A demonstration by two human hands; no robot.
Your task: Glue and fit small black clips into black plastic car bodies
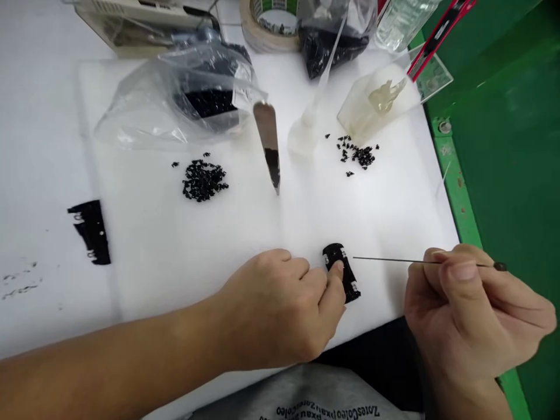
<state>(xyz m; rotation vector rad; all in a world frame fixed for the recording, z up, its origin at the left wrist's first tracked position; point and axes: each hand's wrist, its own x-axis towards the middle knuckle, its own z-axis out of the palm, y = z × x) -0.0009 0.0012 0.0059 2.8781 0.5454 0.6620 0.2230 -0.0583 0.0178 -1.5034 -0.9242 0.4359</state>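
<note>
Black piece on the white bench, long axis running away from me.
So my left hand [286, 309] is curled with a fingertip on the black piece [349, 281], can't tell if the thumb's gripping; its far end leans a bit left. My right hand [472, 309] is pinching the thin needle [385, 259], lying nearly crosswise, tip pointing left, just beside the piece, on the bench's [262, 233] near side.

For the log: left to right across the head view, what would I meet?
Flat black piece, larger pile of black bits, pointed metal blade, black piece touched by the left hand, right hand.
</note>
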